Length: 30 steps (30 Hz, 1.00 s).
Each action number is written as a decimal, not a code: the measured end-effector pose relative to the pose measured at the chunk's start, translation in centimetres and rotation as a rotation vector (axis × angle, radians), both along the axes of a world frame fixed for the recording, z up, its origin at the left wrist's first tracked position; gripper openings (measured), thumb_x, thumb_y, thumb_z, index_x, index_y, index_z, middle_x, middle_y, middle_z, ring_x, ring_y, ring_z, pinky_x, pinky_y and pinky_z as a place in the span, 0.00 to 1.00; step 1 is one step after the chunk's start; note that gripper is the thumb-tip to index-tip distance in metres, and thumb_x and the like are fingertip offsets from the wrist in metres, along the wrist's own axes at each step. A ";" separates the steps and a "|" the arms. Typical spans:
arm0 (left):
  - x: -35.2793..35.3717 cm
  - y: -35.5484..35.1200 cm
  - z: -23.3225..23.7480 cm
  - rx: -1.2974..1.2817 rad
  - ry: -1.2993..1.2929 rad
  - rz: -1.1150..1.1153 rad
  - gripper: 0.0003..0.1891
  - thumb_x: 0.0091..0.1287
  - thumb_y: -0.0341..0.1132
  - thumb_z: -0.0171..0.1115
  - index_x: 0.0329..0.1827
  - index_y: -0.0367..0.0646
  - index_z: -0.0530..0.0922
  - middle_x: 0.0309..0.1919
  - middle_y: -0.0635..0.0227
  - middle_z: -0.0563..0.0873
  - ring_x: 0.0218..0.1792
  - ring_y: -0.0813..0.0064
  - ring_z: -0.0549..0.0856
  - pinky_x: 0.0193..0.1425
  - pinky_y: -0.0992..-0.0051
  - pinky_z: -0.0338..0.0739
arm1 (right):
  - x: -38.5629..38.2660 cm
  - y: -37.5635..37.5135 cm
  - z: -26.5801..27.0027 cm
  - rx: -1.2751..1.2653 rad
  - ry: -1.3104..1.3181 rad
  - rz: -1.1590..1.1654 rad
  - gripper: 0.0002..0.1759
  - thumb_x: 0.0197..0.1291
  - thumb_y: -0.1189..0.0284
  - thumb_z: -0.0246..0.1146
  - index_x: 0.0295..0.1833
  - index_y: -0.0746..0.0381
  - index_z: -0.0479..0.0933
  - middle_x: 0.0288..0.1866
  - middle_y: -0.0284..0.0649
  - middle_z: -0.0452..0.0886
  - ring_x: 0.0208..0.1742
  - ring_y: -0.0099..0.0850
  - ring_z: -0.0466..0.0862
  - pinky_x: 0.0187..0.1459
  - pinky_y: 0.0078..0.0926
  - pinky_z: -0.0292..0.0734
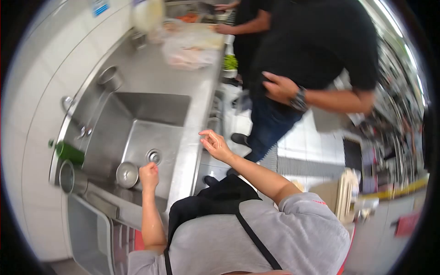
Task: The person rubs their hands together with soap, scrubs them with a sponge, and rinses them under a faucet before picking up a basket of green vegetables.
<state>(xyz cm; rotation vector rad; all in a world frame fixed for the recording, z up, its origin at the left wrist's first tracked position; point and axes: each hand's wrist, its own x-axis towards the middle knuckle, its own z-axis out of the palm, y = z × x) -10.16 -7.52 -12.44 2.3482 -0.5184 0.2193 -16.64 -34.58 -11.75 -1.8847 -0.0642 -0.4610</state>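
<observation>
Over the steel sink (158, 137), near its drain, is my left hand (149, 176), its fingers curled into a loose fist; whether anything is inside cannot be seen. A small metal bowl (127, 174) sits in the sink just left of that hand. My right hand (216, 145) is raised beyond the sink's right edge, near the steel counter rim, with its fingers apart and slightly bent and nothing in them.
A green bottle (69, 153) and metal containers (73, 178) line the wall side. Plastic bags (190, 52) lie on the far counter. A person in a black shirt (316, 41) stands close at the right; another person's hands (224, 29) are at the far counter. A grey bin (89, 233) is lower left.
</observation>
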 end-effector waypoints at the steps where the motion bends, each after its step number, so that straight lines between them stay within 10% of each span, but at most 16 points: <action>1: -0.2 0.3 -0.8 -0.027 -0.037 -0.019 0.05 0.43 0.25 0.47 0.12 0.39 0.69 0.12 0.54 0.73 0.15 0.57 0.73 0.19 0.66 0.62 | -2.3 -1.1 -0.5 -0.089 0.032 -0.097 0.16 0.54 0.71 0.56 0.50 0.58 0.67 0.27 0.39 0.71 0.23 0.29 0.72 0.27 0.26 0.68; 5: -3.0 -0.9 -0.9 -0.191 0.037 -0.113 0.05 0.41 0.24 0.43 0.12 0.38 0.67 0.08 0.58 0.69 0.11 0.68 0.69 0.17 0.70 0.58 | -12.3 -4.7 -3.2 -0.641 0.066 -0.318 0.22 0.49 0.71 0.58 0.53 0.57 0.66 0.41 0.45 0.70 0.38 0.39 0.76 0.36 0.31 0.73; 9: -6.7 -5.8 1.8 -0.262 0.019 -0.397 0.05 0.41 0.24 0.41 0.12 0.38 0.65 0.08 0.60 0.67 0.11 0.72 0.68 0.16 0.71 0.58 | -22.6 -8.0 -9.5 -0.792 0.694 -0.368 0.16 0.44 0.72 0.56 0.43 0.57 0.74 0.39 0.45 0.76 0.42 0.41 0.76 0.40 0.34 0.72; 14: -12.9 -15.4 2.7 -0.194 0.059 -0.840 0.06 0.43 0.24 0.42 0.13 0.39 0.67 0.10 0.58 0.69 0.13 0.65 0.72 0.19 0.70 0.62 | -35.3 -7.1 -13.8 -0.478 0.729 -0.686 0.07 0.43 0.72 0.53 0.19 0.61 0.73 0.21 0.45 0.76 0.28 0.45 0.77 0.30 0.39 0.71; 19: -19.0 -22.4 -1.2 0.229 0.010 -1.043 0.03 0.49 0.27 0.49 0.24 0.41 0.73 0.20 0.57 0.76 0.24 0.59 0.77 0.28 0.64 0.69 | -46.7 -1.3 -14.2 -0.295 0.800 -0.795 0.06 0.42 0.71 0.53 0.22 0.62 0.73 0.24 0.47 0.76 0.28 0.45 0.76 0.31 0.40 0.71; 24: -20.3 -26.3 -13.3 0.491 0.113 -1.369 0.20 0.50 0.35 0.58 0.47 0.41 0.71 0.45 0.50 0.74 0.50 0.53 0.69 0.54 0.65 0.65 | -56.9 8.3 -17.8 -0.040 0.901 -0.945 0.10 0.43 0.69 0.54 0.27 0.61 0.77 0.28 0.48 0.77 0.32 0.46 0.77 0.36 0.41 0.71; 26: -20.5 -26.5 -16.7 0.801 0.172 -1.317 0.20 0.50 0.40 0.59 0.44 0.39 0.74 0.46 0.49 0.74 0.52 0.53 0.69 0.56 0.63 0.62 | -59.9 13.0 -18.0 0.120 1.026 -1.046 0.11 0.43 0.68 0.53 0.27 0.63 0.77 0.27 0.50 0.77 0.32 0.47 0.77 0.36 0.41 0.71; 28: -14.0 -25.7 -32.2 0.971 0.041 -1.479 0.18 0.50 0.42 0.57 0.41 0.40 0.77 0.45 0.53 0.77 0.52 0.56 0.71 0.56 0.64 0.64 | -62.0 18.5 -17.9 0.177 1.049 -1.158 0.11 0.43 0.68 0.53 0.26 0.64 0.76 0.26 0.51 0.77 0.31 0.47 0.77 0.36 0.41 0.71; 30: -16.6 -27.2 -32.7 0.980 0.071 -1.437 0.18 0.50 0.42 0.56 0.41 0.40 0.77 0.44 0.54 0.77 0.51 0.56 0.72 0.56 0.64 0.64 | -64.1 23.6 -18.5 0.206 1.105 -1.340 0.13 0.44 0.67 0.52 0.23 0.65 0.76 0.24 0.52 0.76 0.29 0.48 0.77 0.34 0.42 0.71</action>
